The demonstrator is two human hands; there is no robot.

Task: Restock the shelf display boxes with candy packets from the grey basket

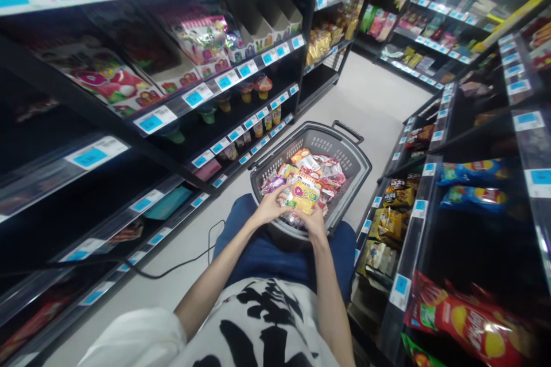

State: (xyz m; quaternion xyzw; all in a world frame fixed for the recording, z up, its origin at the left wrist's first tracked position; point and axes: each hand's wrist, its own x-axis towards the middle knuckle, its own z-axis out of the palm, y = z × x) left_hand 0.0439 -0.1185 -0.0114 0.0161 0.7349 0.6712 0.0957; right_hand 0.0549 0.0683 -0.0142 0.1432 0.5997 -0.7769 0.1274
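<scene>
Between my two hands is a yellow and orange candy bag (303, 194) with colourful round lettering on its front. My left hand (272, 205) grips its left side, and my right hand (313, 220) has its lower right edge. The bag is just above a grey shopping basket (364, 175) that stands in front of my knees. Inside the basket lies a heap of snack packets (329, 169) in red, orange, purple and silver. My fingertips are partly hidden behind the bag.
Shelves with blue price tags (198, 94) line the left, holding candy boxes (202, 40) and small jelly cups (262, 86). On the right are chip bags (473, 321) and other snack packs (390, 226). A black cable (172, 268) crosses the floor at left. The aisle floor (374, 86) runs ahead.
</scene>
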